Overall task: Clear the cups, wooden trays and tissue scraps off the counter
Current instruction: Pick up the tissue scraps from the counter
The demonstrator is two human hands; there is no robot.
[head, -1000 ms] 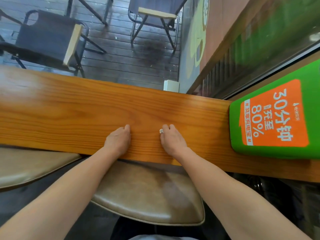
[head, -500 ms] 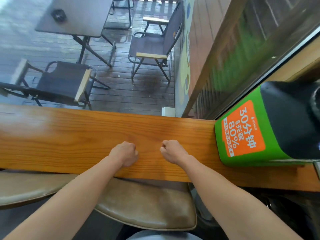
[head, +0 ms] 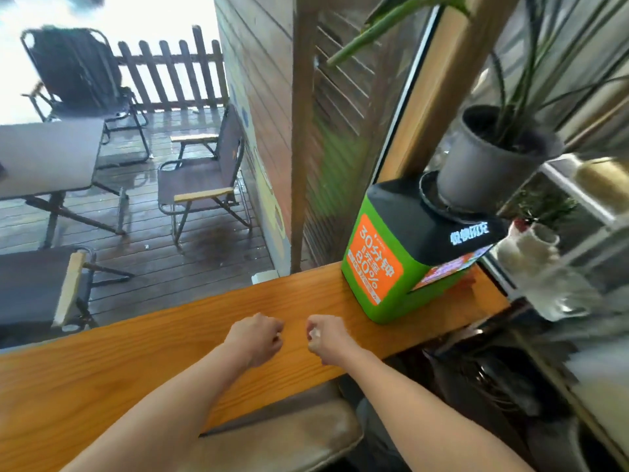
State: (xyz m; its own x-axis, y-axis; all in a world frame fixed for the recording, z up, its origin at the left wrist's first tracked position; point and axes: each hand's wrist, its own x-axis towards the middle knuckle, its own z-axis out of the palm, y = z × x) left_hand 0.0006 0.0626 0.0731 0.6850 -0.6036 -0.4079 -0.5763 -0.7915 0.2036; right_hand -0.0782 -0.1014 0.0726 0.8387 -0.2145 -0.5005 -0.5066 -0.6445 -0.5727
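Note:
The long wooden counter (head: 136, 362) runs from lower left to the right under a window. My left hand (head: 257, 337) and my right hand (head: 328, 338) hover side by side just over its middle, both curled into loose fists with nothing visible in them. A ring shows on a finger of my right hand. No cups, wooden trays or tissue scraps show on the stretch of counter in view.
A green and orange charging box (head: 384, 264) stands on the counter's right end, a potted plant (head: 483, 165) on top of it. Shelves with glassware (head: 558, 267) rise at the right. A padded stool (head: 289, 441) sits below the counter. Outside are folding chairs (head: 200, 185) and a table (head: 47, 155).
Both hands went from flat on the counter to curled fists. The view has tilted up and to the right, bringing the plant, shelves and more of the deck into sight.

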